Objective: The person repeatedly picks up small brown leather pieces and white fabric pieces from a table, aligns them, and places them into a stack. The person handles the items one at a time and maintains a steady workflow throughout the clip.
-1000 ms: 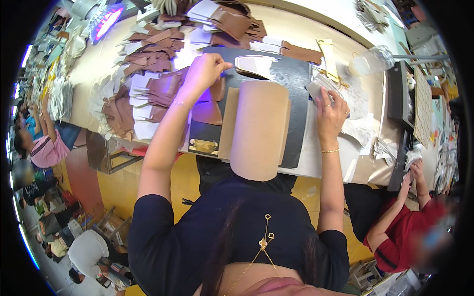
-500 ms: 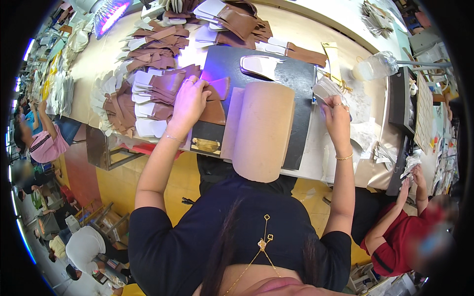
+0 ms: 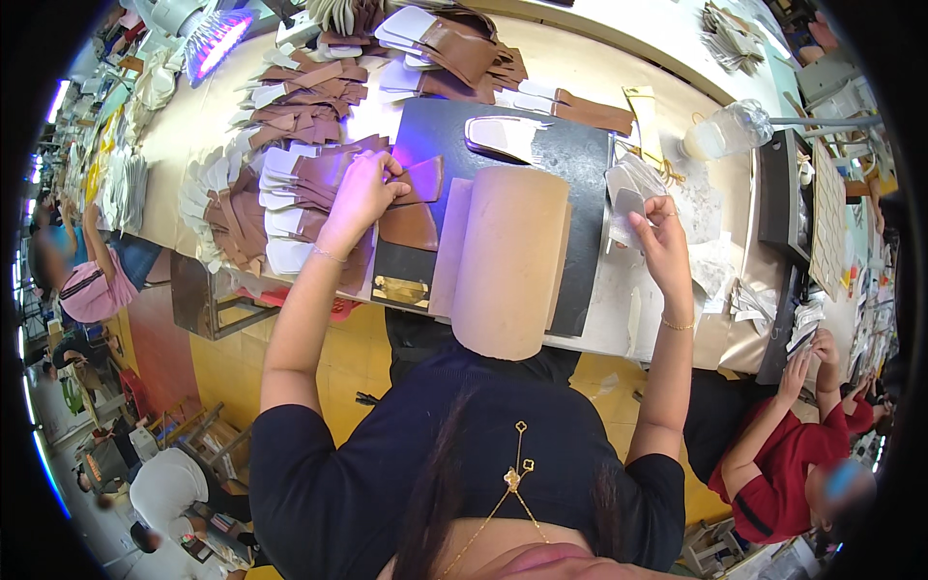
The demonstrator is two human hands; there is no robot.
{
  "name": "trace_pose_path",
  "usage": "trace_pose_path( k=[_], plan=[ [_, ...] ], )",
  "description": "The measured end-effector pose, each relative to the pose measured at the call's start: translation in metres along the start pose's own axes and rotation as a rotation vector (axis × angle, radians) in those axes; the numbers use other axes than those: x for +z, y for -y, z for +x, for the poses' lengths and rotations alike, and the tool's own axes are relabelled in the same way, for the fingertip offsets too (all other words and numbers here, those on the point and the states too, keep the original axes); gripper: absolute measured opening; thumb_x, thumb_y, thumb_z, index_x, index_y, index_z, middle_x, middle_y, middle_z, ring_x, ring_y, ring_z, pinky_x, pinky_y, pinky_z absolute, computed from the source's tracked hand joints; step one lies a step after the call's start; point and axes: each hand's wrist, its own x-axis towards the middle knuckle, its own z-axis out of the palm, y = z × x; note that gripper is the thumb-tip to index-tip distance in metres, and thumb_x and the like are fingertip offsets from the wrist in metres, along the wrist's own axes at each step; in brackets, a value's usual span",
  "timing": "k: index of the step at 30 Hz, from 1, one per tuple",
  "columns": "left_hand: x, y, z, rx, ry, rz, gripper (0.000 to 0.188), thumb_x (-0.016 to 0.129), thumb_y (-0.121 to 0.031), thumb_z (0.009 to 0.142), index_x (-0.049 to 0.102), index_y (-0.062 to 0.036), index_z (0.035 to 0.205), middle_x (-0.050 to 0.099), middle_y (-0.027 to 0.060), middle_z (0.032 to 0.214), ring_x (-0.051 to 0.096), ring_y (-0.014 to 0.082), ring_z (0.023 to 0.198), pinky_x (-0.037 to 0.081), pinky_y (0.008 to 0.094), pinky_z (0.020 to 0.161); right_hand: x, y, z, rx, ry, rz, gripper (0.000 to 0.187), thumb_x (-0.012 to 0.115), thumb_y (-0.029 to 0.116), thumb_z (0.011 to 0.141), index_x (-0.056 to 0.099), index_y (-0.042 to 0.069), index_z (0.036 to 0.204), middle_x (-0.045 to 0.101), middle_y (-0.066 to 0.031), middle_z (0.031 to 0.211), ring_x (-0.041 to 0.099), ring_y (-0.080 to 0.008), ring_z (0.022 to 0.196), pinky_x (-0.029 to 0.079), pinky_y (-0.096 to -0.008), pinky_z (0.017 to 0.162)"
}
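Right hand (image 3: 663, 232) pinching one grey piece (image 3: 628, 201), one tan cylinder (image 3: 512, 261)

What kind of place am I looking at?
Probably a workshop for leather-like goods: piles of cut brown-and-white pieces lie on a worktable, a lit lamp stands over its far left, and a person in red handles pieces nearby.

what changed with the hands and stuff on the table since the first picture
The left hand moved left and nearer the body, from beside the white-topped piece to the brown pieces. The right hand now pinches a grey piece at the pale stack. The tan cylinder and black board stayed put.
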Motion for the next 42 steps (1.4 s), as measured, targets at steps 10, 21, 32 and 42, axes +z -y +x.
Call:
trace_pose_path(
  k=[10,21,32,42],
  plan=[
    [-0.013,0.002,0.024,-0.265,0.332,-0.109,0.022,0.08,-0.011,0.069,0.063,-0.0006,0.077,0.064,0.0044,0.066,0.059,0.0105,0.059,0.045,0.0289,0.055,0.016,0.032,-0.026,-0.086,0.016,0.093,0.014,0.058,0.005,0.092,0.046,0.001,0.097,0.052,-0.0014,0.088,0.056,-0.0062,0.075,0.053,-0.023,0.062],
    [-0.018,-0.02,0.008,-0.134,0.286,-0.226,0.014,0.068,-0.011,0.067,0.06,-0.0002,0.07,0.061,0.0064,0.063,0.059,0.0136,0.06,0.047,0.0296,0.059,0.025,0.05,-0.046,-0.09,0.004,0.062,0.023,0.065,0.007,0.087,0.054,0.002,0.107,0.059,-0.0033,0.098,0.055,-0.0093,0.091,0.046,-0.0243,0.079],
    [-0.087,-0.063,-0.005,-0.26,0.544,-0.96,0.017,0.069,-0.008,0.08,0.052,-0.0054,0.08,0.054,-0.002,0.08,0.054,0.007,0.073,0.048,0.0226,0.062,0.025,0.062,-0.056,-0.132,-0.118,0.132,0.028,0.068,0.006,0.085,0.06,0.0,0.111,0.059,-0.0054,0.105,0.055,-0.0089,0.09,0.046,-0.0227,0.078],
    [-0.058,-0.137,-0.025,-0.319,0.995,-1.023,0.021,0.069,-0.012,0.086,0.06,0.0055,0.092,0.065,0.008,0.077,0.069,0.0174,0.066,0.056,0.0214,0.055,0.035,0.084,-0.071,-0.17,-0.079,0.339,0.018,0.069,0.0,0.082,0.064,-0.003,0.099,0.064,-0.0059,0.092,0.058,-0.0064,0.074,0.046,-0.018,0.063]
  ],
)
